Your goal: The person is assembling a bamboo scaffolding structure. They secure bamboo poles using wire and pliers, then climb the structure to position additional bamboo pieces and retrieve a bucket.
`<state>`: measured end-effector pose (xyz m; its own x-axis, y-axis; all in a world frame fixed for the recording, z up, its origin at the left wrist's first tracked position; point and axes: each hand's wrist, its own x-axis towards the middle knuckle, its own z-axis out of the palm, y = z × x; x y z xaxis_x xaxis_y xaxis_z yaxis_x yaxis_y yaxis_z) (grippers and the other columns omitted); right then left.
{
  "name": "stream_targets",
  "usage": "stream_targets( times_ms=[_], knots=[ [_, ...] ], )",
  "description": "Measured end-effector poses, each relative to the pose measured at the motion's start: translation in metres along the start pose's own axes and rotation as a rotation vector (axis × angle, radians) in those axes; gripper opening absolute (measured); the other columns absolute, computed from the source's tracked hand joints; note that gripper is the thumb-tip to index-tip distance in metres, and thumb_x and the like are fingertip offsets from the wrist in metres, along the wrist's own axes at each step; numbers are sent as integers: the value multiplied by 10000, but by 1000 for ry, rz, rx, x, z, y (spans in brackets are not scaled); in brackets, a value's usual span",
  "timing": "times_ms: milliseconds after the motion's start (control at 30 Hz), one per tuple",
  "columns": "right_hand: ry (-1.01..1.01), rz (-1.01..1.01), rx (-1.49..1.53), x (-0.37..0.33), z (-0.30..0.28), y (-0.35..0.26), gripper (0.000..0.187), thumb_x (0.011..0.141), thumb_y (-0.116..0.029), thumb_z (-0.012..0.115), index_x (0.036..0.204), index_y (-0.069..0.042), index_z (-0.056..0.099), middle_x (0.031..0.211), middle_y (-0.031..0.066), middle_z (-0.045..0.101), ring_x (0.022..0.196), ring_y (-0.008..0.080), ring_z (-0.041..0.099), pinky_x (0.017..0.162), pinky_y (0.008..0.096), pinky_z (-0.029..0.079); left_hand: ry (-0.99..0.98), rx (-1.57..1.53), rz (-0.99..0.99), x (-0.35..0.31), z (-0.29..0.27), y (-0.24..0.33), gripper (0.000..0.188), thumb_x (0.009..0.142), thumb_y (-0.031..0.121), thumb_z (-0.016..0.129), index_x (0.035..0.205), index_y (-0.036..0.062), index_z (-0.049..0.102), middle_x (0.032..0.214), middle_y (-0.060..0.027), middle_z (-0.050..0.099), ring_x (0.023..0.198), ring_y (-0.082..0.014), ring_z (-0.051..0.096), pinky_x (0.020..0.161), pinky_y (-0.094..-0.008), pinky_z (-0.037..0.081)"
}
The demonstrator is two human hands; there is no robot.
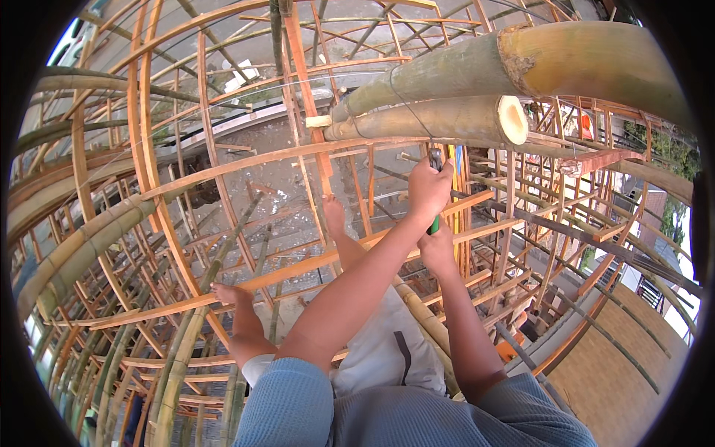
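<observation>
Nearest: blue sleeves and both forearms rise from the lower edge toward 1 work point. Person is perched in a bamboo lattice, bare feet on orange slats, ground well below.

Right hand (pixel 438 249) is curled closed round the green handle (pixel 433 224) of a hand tool, low on the grip. Fingers fully wrapped, no gap visible.

Left hand (pixel 427 188) sits just above the right, also closed, gripping the same tool higher up, near its dark metal head (pixel 436 159). Tool looks like pliers or cutters; the head is too small to tell which, or whether its jaws are shut on anything.

Tool runs roughly upright through both fists: handle end pokes out between the 2 hands, head sticks out above the left-hand fingers, tip just under the lower bamboo pole (pixel 439 119).

Farther: 2 thick poles lie stacked and touching, upper bamboo pole (pixel 521 63) on the lower one. A thin wire loop (pixel 408 100) already goes round both, just above the tool head.

Judgement on progress: wire is wrapped round the pair, so the lashing is placed. Tool position below the loop suggests twisting or trimming the wire ends is the step in hand. Cannot see the wire tails or any finished twist, so tightness is unconfirmed. No other wire ties visible on this pair.
</observation>
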<state>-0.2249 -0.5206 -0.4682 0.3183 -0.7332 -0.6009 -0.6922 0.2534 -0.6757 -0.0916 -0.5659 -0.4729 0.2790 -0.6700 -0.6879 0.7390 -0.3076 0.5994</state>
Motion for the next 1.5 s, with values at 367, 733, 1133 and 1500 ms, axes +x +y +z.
stream_targets(
  times_ms=[367,733,1133,1500],
  knots=[
    [-1033,336,1422,3,-7,11,366,952,-296,738,1177,-95,531,856,0,515,728,123,516,652,316,454,-546,-577,-265,9,-36,7,299,1045,274,626,847,151,438,545,42,385,430,-70,336,410,-257,272],
    [215,-6,-268,-15,24,-48,307,869,-168,647,1073,23,523,932,274,657,957,476,653,834,485,498,-258,-378,-119,3,-27,2,280,1039,225,595,828,145,430,562,51,371,434,-68,318,417,-271,258],
    [-238,221,517,-22,4,-36,189,856,-72,594,1005,-102,481,819,-22,475,613,69,396,562,266,325,-328,-96,-10,-15,-48,7,255,1027,315,646,1021,66,595,779,-26,609,739,-137,660,647,-305,526],
    [-434,238,812,-15,-13,-8,563,886,-271,777,1301,-15,496,914,71,596,714,217,590,671,392,482,-668,-544,-306,11,-45,9,439,1063,373,583,733,144,405,494,39,338,397,-73,306,426,-262,294]
  ],
)
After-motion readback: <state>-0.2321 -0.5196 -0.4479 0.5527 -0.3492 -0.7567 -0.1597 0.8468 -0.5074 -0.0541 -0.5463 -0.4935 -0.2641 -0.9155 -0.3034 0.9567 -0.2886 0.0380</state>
